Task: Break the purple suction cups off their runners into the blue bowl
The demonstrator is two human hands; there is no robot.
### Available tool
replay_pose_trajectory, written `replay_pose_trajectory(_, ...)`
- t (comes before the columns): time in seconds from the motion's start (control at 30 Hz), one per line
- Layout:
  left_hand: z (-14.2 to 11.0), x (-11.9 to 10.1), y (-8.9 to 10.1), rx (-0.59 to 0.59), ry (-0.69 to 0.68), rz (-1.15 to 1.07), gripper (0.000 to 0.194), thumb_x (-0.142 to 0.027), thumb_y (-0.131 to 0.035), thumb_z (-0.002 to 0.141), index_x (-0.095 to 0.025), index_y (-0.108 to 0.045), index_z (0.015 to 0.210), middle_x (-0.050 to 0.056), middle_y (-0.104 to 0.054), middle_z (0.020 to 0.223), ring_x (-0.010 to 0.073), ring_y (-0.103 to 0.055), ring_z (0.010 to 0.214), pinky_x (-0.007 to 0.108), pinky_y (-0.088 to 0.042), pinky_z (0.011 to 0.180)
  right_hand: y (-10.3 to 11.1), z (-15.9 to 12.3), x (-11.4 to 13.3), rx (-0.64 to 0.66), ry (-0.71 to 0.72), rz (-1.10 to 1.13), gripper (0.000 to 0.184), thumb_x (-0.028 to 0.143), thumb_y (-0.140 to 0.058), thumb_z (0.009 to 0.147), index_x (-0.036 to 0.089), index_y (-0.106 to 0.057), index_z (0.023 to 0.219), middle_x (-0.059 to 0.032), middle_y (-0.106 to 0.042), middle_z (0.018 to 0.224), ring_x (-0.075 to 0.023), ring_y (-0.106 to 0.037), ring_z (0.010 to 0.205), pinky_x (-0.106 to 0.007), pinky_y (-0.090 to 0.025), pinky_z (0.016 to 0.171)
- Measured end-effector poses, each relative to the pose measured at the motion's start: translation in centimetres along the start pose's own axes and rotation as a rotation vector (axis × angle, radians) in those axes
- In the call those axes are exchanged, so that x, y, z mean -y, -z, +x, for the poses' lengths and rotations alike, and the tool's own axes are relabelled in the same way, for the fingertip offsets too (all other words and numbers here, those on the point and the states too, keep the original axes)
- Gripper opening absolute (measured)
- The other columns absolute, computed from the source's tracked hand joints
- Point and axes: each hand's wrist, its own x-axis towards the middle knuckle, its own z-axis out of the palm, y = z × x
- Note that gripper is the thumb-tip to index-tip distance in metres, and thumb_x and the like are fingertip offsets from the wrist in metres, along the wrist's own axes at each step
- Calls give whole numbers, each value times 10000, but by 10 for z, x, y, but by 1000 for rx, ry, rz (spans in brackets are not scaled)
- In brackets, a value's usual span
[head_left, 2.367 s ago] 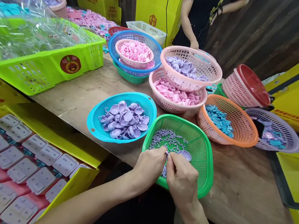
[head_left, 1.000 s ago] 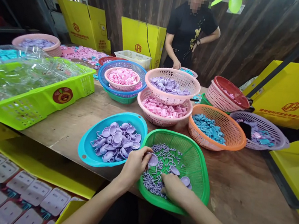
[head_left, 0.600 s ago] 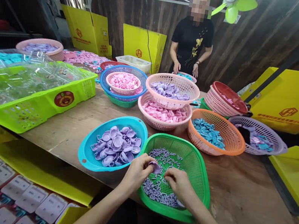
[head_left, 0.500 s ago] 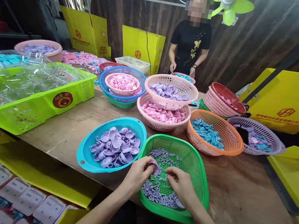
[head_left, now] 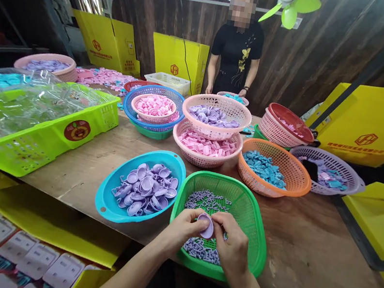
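Note:
My left hand point(head_left: 187, 227) grips a small purple oval plastic cup point(head_left: 206, 226) by its edge, hollow side showing. Fingers pinched together, my right hand point(head_left: 232, 242) meets the cup's right rim; anything between those fingertips is hidden. Both hands are over a green basket point(head_left: 261, 234) of small purple hook-shaped pieces point(head_left: 201, 250), which lie in two heaps, far and near. Left of it stands a blue basin point(head_left: 104, 196) filled with similar purple cups point(head_left: 147, 184).
Behind are an orange basket point(head_left: 301, 182) of blue pieces and stacked pink baskets point(head_left: 181, 144). A lime crate point(head_left: 32, 151) of clear bags stands left, above an open yellow box point(head_left: 91, 284) of white cards. Across the table stands a person point(head_left: 235, 53).
My right hand has moved left and closed in on the purple cup's edge. The cup has turned, showing more of its hollow side. The person opposite has lowered a hand.

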Motion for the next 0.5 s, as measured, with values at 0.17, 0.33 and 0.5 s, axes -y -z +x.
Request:
replay_pose_trajectory(0.17,-3,-4,1,-23,-55,155,205,-296,-547,766,-95,-583,762,-8,-462,651,81,-414,611,203,-325,588,-1,-4,-2,-8,51,-5,169,113,-468,833,197,-581,926,-42,-597,906,-148,-556,862,-277,-442,787)
replay_pose_trajectory(0.33,-8,-6,-7,-159,-247,625,139,-184,-480,781,-135,-579,696,14,-509,736,109,-461,693,217,-342,634,3,2,2,131,-184,19,194,133,-463,830,199,-561,983,-25,-596,862,-136,-565,766,-240,-449,671)
replay_pose_trajectory(0.5,-12,-6,-11,-178,-287,778,159,-155,-455,777,-154,-582,681,14,-535,734,110,-488,693,201,-347,607,9,7,5,260,-129,-14,187,161,-429,855,208,-609,867,-16,-585,810,-138,-550,767,-249,-421,701)
